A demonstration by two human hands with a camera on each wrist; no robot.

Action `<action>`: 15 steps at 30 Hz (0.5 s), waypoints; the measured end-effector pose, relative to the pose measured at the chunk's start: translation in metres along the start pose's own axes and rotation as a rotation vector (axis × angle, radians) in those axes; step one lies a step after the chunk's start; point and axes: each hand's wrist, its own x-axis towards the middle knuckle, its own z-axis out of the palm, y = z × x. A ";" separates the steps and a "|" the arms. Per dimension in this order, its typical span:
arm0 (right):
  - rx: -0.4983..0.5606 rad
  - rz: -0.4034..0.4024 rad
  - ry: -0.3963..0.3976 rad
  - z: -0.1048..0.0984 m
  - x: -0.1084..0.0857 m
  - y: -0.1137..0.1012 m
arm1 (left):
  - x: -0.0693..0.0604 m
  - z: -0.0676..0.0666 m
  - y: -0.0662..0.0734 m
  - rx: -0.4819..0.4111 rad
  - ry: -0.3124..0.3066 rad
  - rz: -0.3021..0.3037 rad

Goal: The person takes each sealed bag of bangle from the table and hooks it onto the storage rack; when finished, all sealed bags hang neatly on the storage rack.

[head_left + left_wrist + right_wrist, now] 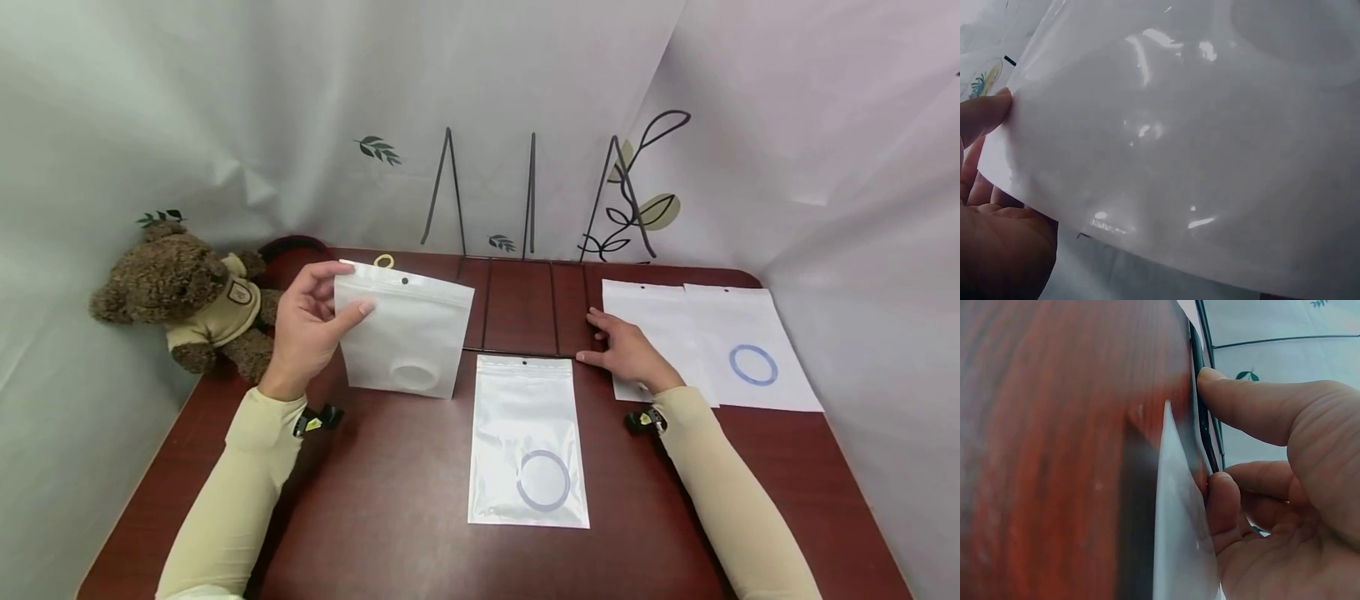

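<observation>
My left hand (311, 329) pinches the top left corner of a white pouch (401, 333), thumb on its front, and tilts it upright left of the black wire rack (532, 192). The left wrist view is mostly filled by this pouch (1147, 156), with the hand (1010, 250) at its edge. A round shape shows low on it. At the rack's front right corner is my right hand (630, 354); in the right wrist view, the thumb and fingers of that hand (1285, 487) grip a black bar (1204, 425). Another white pouch (517, 417) with a ring mark lies flat in front of the rack.
Two overlapping white pouches (780, 333) lie at the right, partly beneath my right forearm. A brown teddy bear (168, 275) sits at the back left. A small yellow ring (384, 261) shows behind the raised pouch. White sheeting (300, 108) surrounds the dark red table (375, 500).
</observation>
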 end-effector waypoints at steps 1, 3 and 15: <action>-0.001 0.001 0.000 0.000 0.000 -0.001 | 0.000 0.001 0.001 0.006 0.003 0.018; -0.004 0.003 0.002 -0.001 0.000 -0.002 | 0.002 0.005 0.003 0.023 0.012 0.049; -0.007 0.022 -0.003 0.000 0.001 -0.004 | 0.015 0.024 0.008 0.031 0.078 0.138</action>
